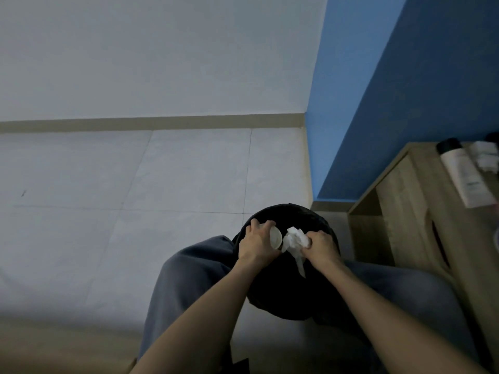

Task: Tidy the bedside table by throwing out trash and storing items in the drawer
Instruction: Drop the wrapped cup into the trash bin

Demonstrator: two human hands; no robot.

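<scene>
a small white paper cup [276, 236] and crumpled white tissue [294, 240] hang over the black-lined round trash bin [291, 298]. the left hand [258, 244] has its grip clamped on the cup; the right hand [321, 245] pinches the tissue. right, a white tube [465, 176] lies on the wooden bedside bench [405, 201].

A white paper cup [276, 238], tipped on its side, and a crumpled white tissue [294, 241] with a trailing strip hang over the black-lined trash bin [286, 290], beside the wooden bedside table [405, 209].

left hand [256, 242] curled, right hand [322, 245] clenched
</scene>
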